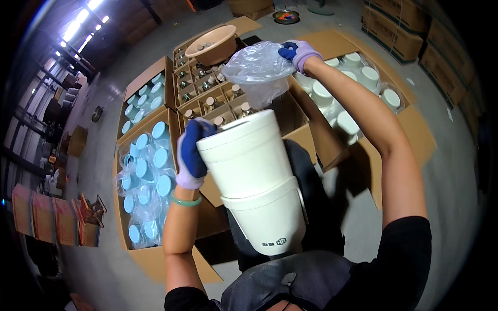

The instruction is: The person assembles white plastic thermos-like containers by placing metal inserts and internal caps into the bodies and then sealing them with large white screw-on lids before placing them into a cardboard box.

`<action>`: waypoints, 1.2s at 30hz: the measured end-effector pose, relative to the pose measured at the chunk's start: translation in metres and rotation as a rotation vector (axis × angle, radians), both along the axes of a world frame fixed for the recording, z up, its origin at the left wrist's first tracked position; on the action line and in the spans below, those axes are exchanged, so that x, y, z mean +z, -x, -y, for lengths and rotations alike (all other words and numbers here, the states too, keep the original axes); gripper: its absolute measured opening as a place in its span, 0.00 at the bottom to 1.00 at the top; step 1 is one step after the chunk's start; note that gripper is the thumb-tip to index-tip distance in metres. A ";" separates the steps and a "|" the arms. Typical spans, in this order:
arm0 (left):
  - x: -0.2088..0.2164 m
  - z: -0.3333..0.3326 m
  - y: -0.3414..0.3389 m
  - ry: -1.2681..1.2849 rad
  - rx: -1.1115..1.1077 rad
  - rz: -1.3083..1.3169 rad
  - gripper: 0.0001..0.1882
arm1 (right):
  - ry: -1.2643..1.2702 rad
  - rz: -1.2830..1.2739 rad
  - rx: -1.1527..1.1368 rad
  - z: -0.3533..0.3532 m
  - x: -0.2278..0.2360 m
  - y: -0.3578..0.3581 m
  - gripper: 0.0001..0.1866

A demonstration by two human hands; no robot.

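My left hand (193, 155), in a blue and lilac glove, grips the upper rim of a large white tapered container (244, 160). The container stands tilted close to my chest, with a curved band round its lower half; its inside is hidden. Out to the far right, my right hand (302, 55), gloved alike, pinches a crumpled clear plastic bag (259, 63). The bag hangs over an open carton with cardboard dividers (223, 96), where several small glass bottles with light stoppers (211, 102) stand.
Cartons of blue-lidded containers (143, 168) wrapped in plastic are at my left. At the right, an open carton holds white-lidded containers (348, 122). A peach basin (211, 45) rests on the divided carton's far end. Stacked boxes (391, 28) and a round tray (286, 17) are farther off.
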State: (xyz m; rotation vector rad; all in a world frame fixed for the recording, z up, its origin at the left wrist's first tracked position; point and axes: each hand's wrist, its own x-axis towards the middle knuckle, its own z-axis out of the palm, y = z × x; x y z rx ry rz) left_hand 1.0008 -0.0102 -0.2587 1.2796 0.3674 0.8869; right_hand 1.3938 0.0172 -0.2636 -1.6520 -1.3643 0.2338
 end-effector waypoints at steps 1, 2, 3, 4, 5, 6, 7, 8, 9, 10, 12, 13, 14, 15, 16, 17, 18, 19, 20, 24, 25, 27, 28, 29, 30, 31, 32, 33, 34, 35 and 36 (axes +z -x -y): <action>0.000 -0.006 -0.006 -0.133 0.028 -0.125 0.17 | 0.006 -0.047 0.022 -0.010 0.005 0.001 0.18; 0.002 -0.010 -0.022 -0.260 0.046 -0.244 0.16 | -0.028 0.013 0.033 -0.018 0.000 -0.005 0.18; 0.001 -0.019 -0.035 -0.129 0.057 -0.224 0.15 | -0.112 -0.047 0.074 -0.023 -0.007 0.001 0.18; 0.001 -0.031 -0.049 0.001 0.067 -0.200 0.15 | -0.195 -0.108 0.114 -0.024 -0.016 0.009 0.18; -0.003 -0.046 -0.056 0.212 0.119 -0.174 0.18 | -0.287 -0.188 0.165 -0.023 -0.019 0.025 0.18; -0.013 -0.069 -0.056 0.406 0.108 -0.151 0.20 | -0.349 -0.341 0.243 -0.021 -0.020 0.049 0.18; -0.012 -0.085 -0.057 0.509 0.042 -0.144 0.20 | -0.215 -0.124 0.233 -0.013 -0.022 0.060 0.21; -0.010 -0.099 -0.066 0.609 -0.044 -0.129 0.20 | -0.260 0.033 0.382 -0.006 -0.032 0.061 0.23; -0.014 -0.116 -0.069 0.510 -0.034 -0.032 0.20 | -0.220 0.263 0.479 -0.004 -0.039 0.064 0.26; -0.022 -0.133 -0.071 0.409 -0.021 0.062 0.20 | 0.121 0.401 0.513 -0.008 -0.044 0.062 0.31; -0.027 -0.152 -0.078 0.274 -0.010 0.154 0.20 | 0.503 0.533 0.433 -0.014 -0.066 0.033 0.37; -0.027 -0.155 -0.075 0.244 0.038 0.084 0.21 | 0.252 0.387 0.327 -0.021 -0.073 0.026 0.39; -0.022 -0.152 -0.072 0.211 0.094 0.014 0.21 | 0.000 0.239 0.226 -0.029 -0.069 0.028 0.41; -0.021 -0.148 -0.072 0.183 0.082 -0.002 0.21 | -0.244 0.085 0.122 -0.034 -0.062 0.035 0.44; -0.020 -0.144 -0.072 0.154 0.070 -0.017 0.21 | -0.335 0.185 0.015 -0.044 -0.056 0.046 0.45; -0.023 -0.139 -0.072 0.133 0.051 -0.037 0.21 | -0.416 0.283 -0.099 -0.051 -0.047 0.065 0.47; -0.023 -0.134 -0.070 0.021 0.038 -0.179 0.21 | -0.499 0.377 -0.216 -0.057 -0.045 0.074 0.49; -0.024 -0.130 -0.066 -0.092 0.022 -0.321 0.21 | -0.358 0.243 -0.197 -0.065 -0.052 0.073 0.50; -0.024 -0.128 -0.066 -0.211 -0.005 -0.451 0.21 | -0.220 0.119 -0.187 -0.076 -0.061 0.065 0.51; -0.051 -0.124 -0.031 -0.278 -0.026 -0.573 0.17 | 0.298 0.150 -0.317 -0.083 -0.086 0.043 0.51; -0.056 -0.119 -0.022 -0.258 -0.021 -0.588 0.15 | 0.231 0.209 -0.345 -0.074 -0.094 0.057 0.43; -0.051 -0.113 -0.029 -0.171 -0.103 -0.602 0.18 | 0.031 0.374 -0.158 -0.079 -0.129 0.043 0.35; -0.053 -0.110 -0.028 -0.117 -0.139 -0.614 0.19 | -0.061 0.452 -0.051 -0.078 -0.146 0.038 0.31; -0.061 -0.110 -0.020 -0.148 -0.093 -0.610 0.17 | 0.074 0.057 0.349 -0.075 -0.150 0.043 0.26; -0.063 -0.105 -0.010 -0.173 0.070 -0.631 0.17 | 0.125 -0.136 0.419 -0.065 -0.145 0.051 0.25; -0.062 -0.095 0.004 -0.203 0.239 -0.653 0.16 | 0.173 -0.330 0.493 -0.047 -0.126 0.063 0.24; -0.058 -0.084 0.012 -0.241 0.403 -0.661 0.16 | 0.216 -0.514 0.558 -0.025 -0.102 0.068 0.23; -0.040 -0.060 0.010 -0.325 0.507 -0.587 0.15 | 0.076 -0.472 0.505 0.004 -0.087 0.062 0.20; -0.029 -0.040 0.022 -0.440 0.548 -0.554 0.13 | -0.062 -0.432 0.465 0.037 -0.073 0.061 0.18; -0.029 -0.020 0.029 -0.505 0.568 -0.559 0.13 | 0.025 -0.446 0.397 0.077 -0.058 0.060 0.15; -0.031 0.004 0.032 -0.558 0.573 -0.527 0.15 | 0.121 -0.462 0.321 0.117 -0.052 0.059 0.12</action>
